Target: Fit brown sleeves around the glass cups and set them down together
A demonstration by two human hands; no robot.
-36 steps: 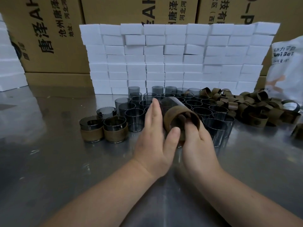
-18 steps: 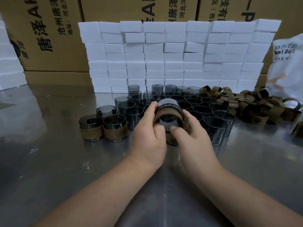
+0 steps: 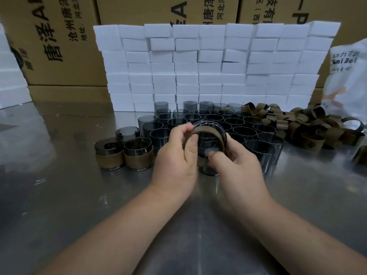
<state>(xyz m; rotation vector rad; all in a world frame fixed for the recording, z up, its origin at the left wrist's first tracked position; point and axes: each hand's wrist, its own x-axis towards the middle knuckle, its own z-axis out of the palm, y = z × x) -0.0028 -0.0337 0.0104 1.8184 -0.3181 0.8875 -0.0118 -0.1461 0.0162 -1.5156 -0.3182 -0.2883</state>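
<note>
At the left, two sleeved cups (image 3: pixel 110 155) are standing side by side on the steel table (image 3: pixel 59 195), touching, each wearing its band low on the glass. Just right of them the left hand (image 3: pixel 175 155) is curling round the glass cup (image 3: pixel 211 144), thumb pressing on the brown sleeve (image 3: pixel 206 133) and a fingertip hooking the rim. The cup is hanging off the table, tipped so that one round end is facing the camera, directly in front of the bare cups (image 3: pixel 250 132). The right hand (image 3: pixel 237 162) is gripping its other side, thumb pressed against the lower wall. The sleeve is sitting askew, so a hard push could jam it crooked. The smooth glass could also slip free and drop onto the bare cups beneath. Farther right, the loose sleeves (image 3: pixel 309 129) are lying in a heap.
</note>
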